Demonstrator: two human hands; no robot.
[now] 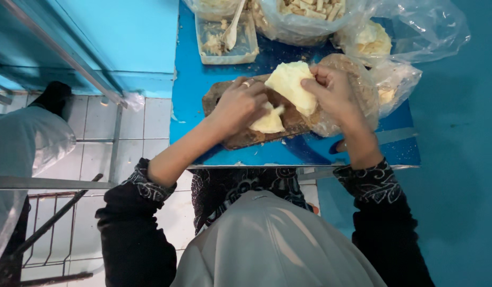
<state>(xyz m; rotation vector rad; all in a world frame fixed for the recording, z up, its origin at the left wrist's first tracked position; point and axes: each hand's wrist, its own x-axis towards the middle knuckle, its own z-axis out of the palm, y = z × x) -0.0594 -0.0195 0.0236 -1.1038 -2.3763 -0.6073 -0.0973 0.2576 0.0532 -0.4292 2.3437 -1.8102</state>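
A pale yellow, soft block of food (pixel 291 85) is held over a worn wooden cutting board (pixel 246 135). My right hand (pixel 333 90) grips the block's right edge. My left hand (pixel 238 106), with a ring on one finger, presses down on the board beside a smaller pale piece (pixel 270 123) lying under the block. Whether my left hand holds a tool is hidden by the fingers. The board rests on a blue table (pixel 192 79).
A clear plastic tub (pixel 224 45) with a spoon and crumbs stands behind the board. Clear bags (pixel 304 18) of cut strips and pale lumps (pixel 373 40) crowd the far right. Left of the table are white floor tiles, metal bars and another person in white (pixel 22 143).
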